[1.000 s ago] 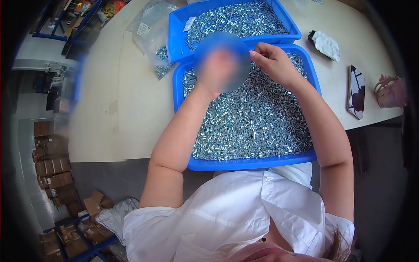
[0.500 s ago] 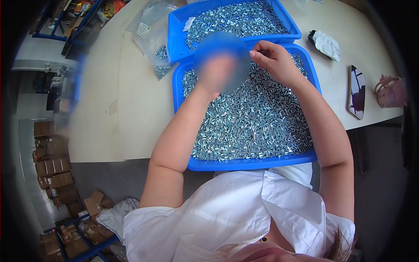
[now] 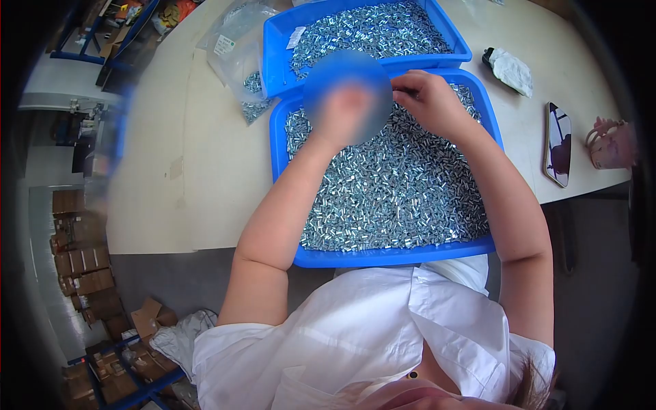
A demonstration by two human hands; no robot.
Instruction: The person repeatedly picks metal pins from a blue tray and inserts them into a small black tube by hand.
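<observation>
My left hand point(image 3: 343, 113) is over the back left part of the near blue tray point(image 3: 403, 257); a round blur covers its fingers, so what it holds cannot be seen. Close by on the right, my right hand point(image 3: 432, 102) is closed with thumb and fingers drawn together at the blur's edge. Anything in that pinch is too small or hidden to name. Below both hands, small shiny metal cylinders point(image 3: 396, 191) fill the near tray. A second blue tray point(image 3: 273, 61) behind it holds more of these metal pieces point(image 3: 376, 31).
A clear plastic bag point(image 3: 236, 48) with metal pieces lies left of the trays on the table point(image 3: 184, 130). To the right are a crumpled white packet point(image 3: 511, 72), a phone point(image 3: 558, 145) and a pink cup point(image 3: 610, 145). Cardboard boxes point(image 3: 82, 261) stand beyond the table at left.
My right hand has shifted slightly, its fingers drawn lower and closer together. The left wrist has turned a little within the blur. The trays have not moved.
</observation>
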